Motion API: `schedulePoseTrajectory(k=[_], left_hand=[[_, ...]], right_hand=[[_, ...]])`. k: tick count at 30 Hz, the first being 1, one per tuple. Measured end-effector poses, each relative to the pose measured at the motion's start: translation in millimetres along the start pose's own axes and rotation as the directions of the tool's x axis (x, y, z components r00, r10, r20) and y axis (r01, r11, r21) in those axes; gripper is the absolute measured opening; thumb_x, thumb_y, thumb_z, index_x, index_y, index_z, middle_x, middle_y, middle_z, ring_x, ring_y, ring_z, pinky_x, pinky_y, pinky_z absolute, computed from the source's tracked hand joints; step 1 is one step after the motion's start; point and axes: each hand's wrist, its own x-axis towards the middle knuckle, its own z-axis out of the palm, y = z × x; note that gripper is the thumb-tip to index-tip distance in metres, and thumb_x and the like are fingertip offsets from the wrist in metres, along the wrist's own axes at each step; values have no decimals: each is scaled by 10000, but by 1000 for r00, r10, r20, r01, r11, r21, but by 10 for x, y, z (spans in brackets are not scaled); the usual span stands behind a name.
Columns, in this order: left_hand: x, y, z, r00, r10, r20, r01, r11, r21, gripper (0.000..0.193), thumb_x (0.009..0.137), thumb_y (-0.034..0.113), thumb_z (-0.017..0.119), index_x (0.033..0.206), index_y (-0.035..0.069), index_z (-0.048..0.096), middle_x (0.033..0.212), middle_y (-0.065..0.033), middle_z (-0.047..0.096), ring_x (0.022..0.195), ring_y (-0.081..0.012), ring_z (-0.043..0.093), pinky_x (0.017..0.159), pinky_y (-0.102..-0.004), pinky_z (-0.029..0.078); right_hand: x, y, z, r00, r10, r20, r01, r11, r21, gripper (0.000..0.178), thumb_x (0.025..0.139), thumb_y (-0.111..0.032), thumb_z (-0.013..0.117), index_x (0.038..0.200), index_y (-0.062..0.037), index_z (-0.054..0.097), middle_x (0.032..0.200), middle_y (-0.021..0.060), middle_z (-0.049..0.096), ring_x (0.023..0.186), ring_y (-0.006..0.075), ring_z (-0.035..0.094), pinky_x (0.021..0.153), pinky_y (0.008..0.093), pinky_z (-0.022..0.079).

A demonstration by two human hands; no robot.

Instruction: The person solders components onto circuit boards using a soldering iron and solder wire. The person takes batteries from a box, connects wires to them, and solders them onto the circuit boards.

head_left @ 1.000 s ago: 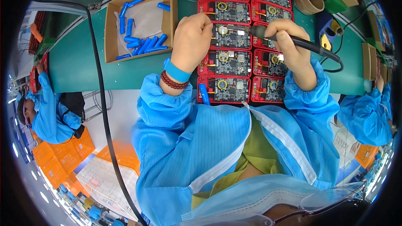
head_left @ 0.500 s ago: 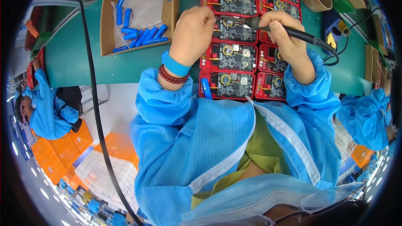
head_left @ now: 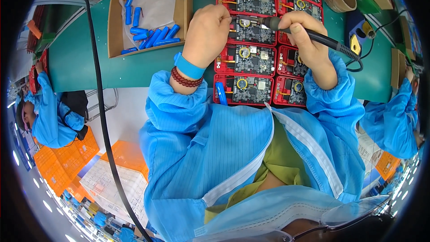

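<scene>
Red-cased, dark rectangular circuit board (head_left: 257,33): just right of left hand (head_left: 207,31) | left hand: fingers curled, grip cannot be told | right hand (head_left: 310,50): gripping black pen-shaped soldering iron (head_left: 330,43) | step (judged): soldering; next move calls for steady tip placement

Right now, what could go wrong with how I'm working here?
The soldering iron in your right hand points toward your left hand; if the iron is hot, a slip might burn you. Its metal shaft also lies over a circuit board, so a dip could damage that.
</scene>
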Motion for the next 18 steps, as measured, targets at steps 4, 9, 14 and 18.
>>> schedulePoseTrajectory(k=[4, 9, 14, 18], left_hand=[[-1, 6, -1, 1000, 5, -3, -5, 1000, 11, 92, 817, 77, 566, 809, -14, 576, 790, -159, 563, 738, -318, 554, 656, -382, 438], [5, 5, 0, 1000, 15, 5, -15, 1000, 27, 89, 816, 76, 563, 804, -11, 574, 787, -161, 562, 744, -321, 552, 665, -386, 438], [5, -9, -8, 1000, 4, 28, -4, 1000, 24, 99, 816, 82, 570, 814, -16, 576, 788, -158, 561, 735, -314, 552, 654, -380, 436], [16, -18, -5, 999, -12, 43, 12, 1000, 4, 113, 817, 90, 578, 815, -23, 578, 787, -158, 559, 721, -306, 552, 642, -373, 433]], right_hand=[[-33, 12, -54, 997, 76, -23, -75, 996, 52, 219, 941, -209, 515, 914, -17, 617, 760, 39, 575, 634, 86, 480, 577, 238, 398], [-12, 49, -21, 999, 38, -35, -37, 999, 16, 217, 941, -200, 512, 920, -10, 615, 770, 38, 582, 629, 85, 480, 576, 238, 400], [-16, 63, -9, 999, 44, -24, -44, 999, 18, 214, 941, -193, 511, 923, -8, 616, 790, 43, 595, 642, 88, 491, 587, 241, 410], [-20, 80, -6, 999, 41, -16, -40, 999, 25, 216, 941, -195, 510, 924, -8, 617, 804, 48, 605, 665, 93, 506, 606, 241, 421]])
